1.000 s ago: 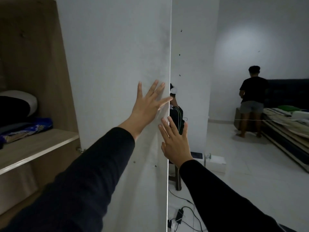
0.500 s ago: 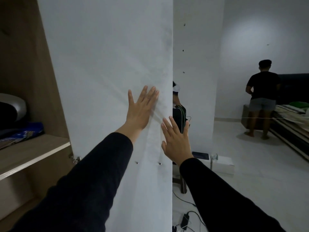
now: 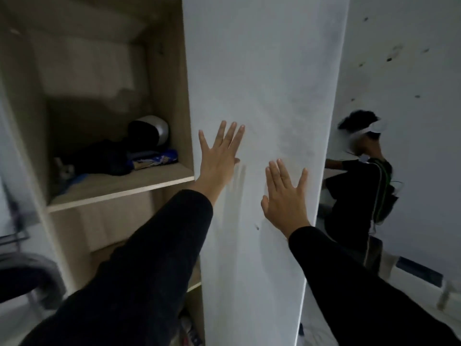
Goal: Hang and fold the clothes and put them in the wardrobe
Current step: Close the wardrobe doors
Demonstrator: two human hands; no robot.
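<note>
The white wardrobe door (image 3: 269,83) fills the middle of the view. Both my palms lie flat on it with fingers spread: my left hand (image 3: 219,156) near its left side, my right hand (image 3: 284,196) lower and close to its right edge. Neither hand holds anything. Left of the door the wooden wardrobe (image 3: 164,58) stands open. Its shelf (image 3: 119,188) carries dark folded clothes (image 3: 99,161), a blue patterned item (image 3: 159,159) and a black-and-white rounded thing (image 3: 149,131). The inside behind the door is hidden.
A mirror panel (image 3: 399,121) right of the door shows a person's reflection with a headset and dark backpack. A dark rounded chair or stool (image 3: 27,278) sits at lower left. White boxes (image 3: 419,273) lie on the floor at lower right.
My view has swung left, so more of the open wardrobe and its shelf shows. Both hands now rest fully on the door face, the right one having shifted inward from the edge.
</note>
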